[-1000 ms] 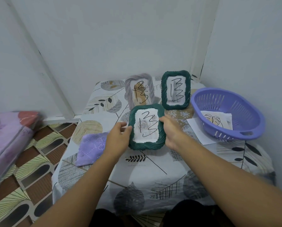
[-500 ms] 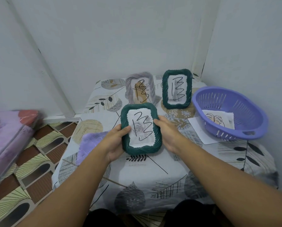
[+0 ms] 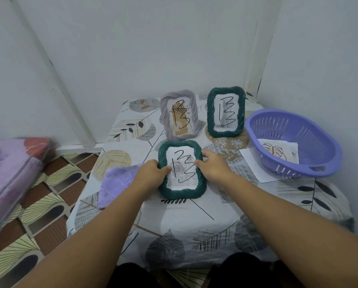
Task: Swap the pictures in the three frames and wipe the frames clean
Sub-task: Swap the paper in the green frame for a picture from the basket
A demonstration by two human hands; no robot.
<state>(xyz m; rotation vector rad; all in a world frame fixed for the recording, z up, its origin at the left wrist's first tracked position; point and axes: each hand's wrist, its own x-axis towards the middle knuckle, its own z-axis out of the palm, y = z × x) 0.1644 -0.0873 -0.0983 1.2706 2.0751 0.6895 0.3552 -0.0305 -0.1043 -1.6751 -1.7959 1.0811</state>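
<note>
In the head view, the near frame (image 3: 182,169) is gripped at its sides by the left hand (image 3: 153,173) and right hand (image 3: 212,166), fingers closed round its rim, low over the desk (image 3: 194,221). Marker scribbles are seen on all three frames. The cloth (image 3: 118,181) lies untouched; replacement pictures wait in the basket (image 3: 294,142). Swapping and wiping appear not yet begun.

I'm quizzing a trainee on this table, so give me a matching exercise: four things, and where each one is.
Things:
1. near green frame
2. grey frame
3. purple cloth
4. leaf picture

Places:
A. inside the purple basket
B. held between left hand and right hand
C. standing at the back, beside the far green frame
D. flat on the table under the left wrist

Pairs: 1-B, 2-C, 3-D, 4-A
</note>
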